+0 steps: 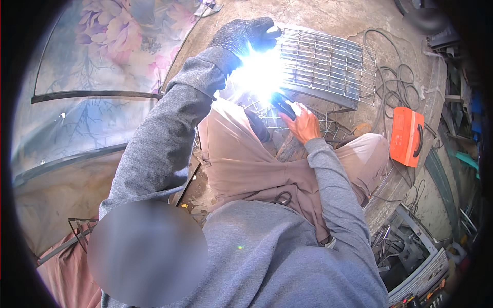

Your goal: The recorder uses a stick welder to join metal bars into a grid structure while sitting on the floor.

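Head view: welding arc blazing at the metal grate (pixel 328 64), job looks mid-way.
Gloved left hand (pixel 246 33) grips the grate's edge; bare right hand (pixel 303 123) clamps the electrode holder (pixel 283 105); finished joints hidden by glare.

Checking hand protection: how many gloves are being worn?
1. A black glove on the left hand, at the grille's edge. The right hand, bare, holds the welding tool.

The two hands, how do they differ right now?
The left hand wears a dark knit glove; the right hand is bare. The left hand rests on the edge of the metal grille, while the right hand grips a dark welding handle. The left reaches farther out; the right stays nearer the knees. Both flank the bright arc and have grey sleeves.
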Action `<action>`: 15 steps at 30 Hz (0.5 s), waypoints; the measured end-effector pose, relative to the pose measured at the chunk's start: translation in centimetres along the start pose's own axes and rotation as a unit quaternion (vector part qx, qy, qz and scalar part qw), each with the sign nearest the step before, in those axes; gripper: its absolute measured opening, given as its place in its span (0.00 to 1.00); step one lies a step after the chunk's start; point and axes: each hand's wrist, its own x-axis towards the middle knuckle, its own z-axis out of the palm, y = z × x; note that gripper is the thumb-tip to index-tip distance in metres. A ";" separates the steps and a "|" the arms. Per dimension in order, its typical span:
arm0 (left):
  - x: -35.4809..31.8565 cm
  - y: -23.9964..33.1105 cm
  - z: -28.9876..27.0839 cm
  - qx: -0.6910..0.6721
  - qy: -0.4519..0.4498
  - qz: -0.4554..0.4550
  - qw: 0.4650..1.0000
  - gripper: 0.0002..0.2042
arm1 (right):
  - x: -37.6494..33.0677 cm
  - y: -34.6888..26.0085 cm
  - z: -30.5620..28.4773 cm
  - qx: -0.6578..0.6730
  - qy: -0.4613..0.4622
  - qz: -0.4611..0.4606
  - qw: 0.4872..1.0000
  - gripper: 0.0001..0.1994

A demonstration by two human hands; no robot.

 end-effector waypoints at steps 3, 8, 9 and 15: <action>0.1 -0.5 0.5 0.094 0.003 0.057 0.994 0.10 | -0.2 0.1 -0.2 0.042 0.017 -0.014 0.999 0.20; 0.3 0.6 0.0 0.021 -0.024 -0.042 0.999 0.15 | 0.0 -0.1 -0.5 0.030 0.001 0.007 1.000 0.20; 0.3 0.0 0.5 0.029 0.004 -0.007 1.000 0.13 | 0.0 -0.1 -0.4 0.031 0.000 0.005 1.000 0.20; -0.4 -0.6 0.7 0.036 0.097 0.117 0.988 0.12 | -0.3 0.7 -0.1 0.029 0.019 -0.012 0.999 0.25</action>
